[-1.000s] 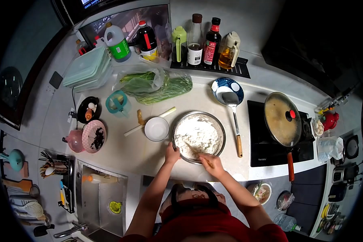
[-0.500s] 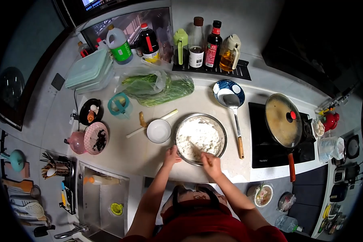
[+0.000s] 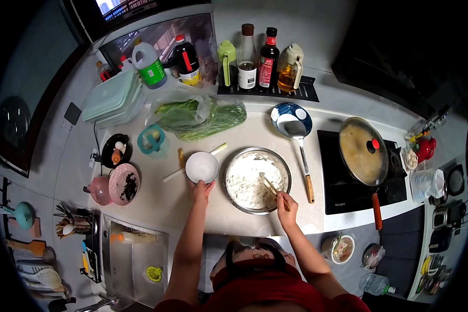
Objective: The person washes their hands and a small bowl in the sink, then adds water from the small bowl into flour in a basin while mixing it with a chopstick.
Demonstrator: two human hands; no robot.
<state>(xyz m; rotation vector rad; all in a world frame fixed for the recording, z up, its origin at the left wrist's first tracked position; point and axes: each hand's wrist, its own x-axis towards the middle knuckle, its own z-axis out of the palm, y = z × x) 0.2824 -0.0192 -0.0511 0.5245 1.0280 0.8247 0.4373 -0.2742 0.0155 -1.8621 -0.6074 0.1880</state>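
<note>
A steel bowl [image 3: 227, 193] on the counter holds white flour [image 3: 249, 174], loose and clumpy. My right hand [image 3: 287, 209] is closed around a pair of chopsticks [image 3: 269, 185], whose tips rest in the flour near the bowl's right side. To the left of it stands a small white bowl [image 3: 202, 165], which looks empty inside. My left hand [image 3: 202, 191] grips the near rim of this small bowl, the thumb at the rim and the fingers partly hidden underneath. A long green onion [image 3: 219, 149] and a piece of ginger [image 3: 181, 156] lie beside and behind the small bowl.
Behind are bagged green vegetables [image 3: 203, 117] and several bottles on a black rack [image 3: 309, 92]. A spatula [image 3: 305, 164] leans in a blue dish [image 3: 277, 112]. A lidded pan [image 3: 361, 156] sits on the stove at right; the sink [image 3: 132, 270] is front left.
My left hand has left the steel bowl's rim and moved left to grip the small white bowl. My right hand has shifted slightly right with the chopsticks. The view has shifted a little.
</note>
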